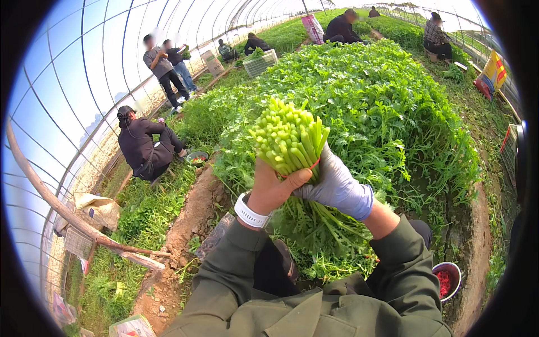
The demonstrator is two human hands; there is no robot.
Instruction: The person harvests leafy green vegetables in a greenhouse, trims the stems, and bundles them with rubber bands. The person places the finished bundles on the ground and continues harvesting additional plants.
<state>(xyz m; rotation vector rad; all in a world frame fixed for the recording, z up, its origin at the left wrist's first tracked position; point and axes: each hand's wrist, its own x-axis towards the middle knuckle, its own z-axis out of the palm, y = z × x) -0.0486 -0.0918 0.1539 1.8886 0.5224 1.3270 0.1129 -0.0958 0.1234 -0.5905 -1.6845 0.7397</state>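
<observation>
A thick bunch of green leafy-vegetable stalks [286, 137] is held up in front of me, cut ends upward and leaves hanging below. A red rubber band [315, 163] runs around the stalks. My left hand [273, 183], bare with a white watch strap [251, 212] at the wrist, grips the bunch from the left, its thumb across the front near the band. My right hand [341, 185], in a pale thin glove, clasps it from the right. The fingers behind the bunch are hidden. Dense leafy plants [358, 105] grow just beyond.
A metal bowl of red bands [445, 282] sits at my lower right. One person [145, 143] crouches at left near another bowl [197, 158]; several others work farther off. A wooden pole [63, 206] slants in at left. A plastic crate [260, 63] stands beyond the plants, a bright sack [492, 75] at right.
</observation>
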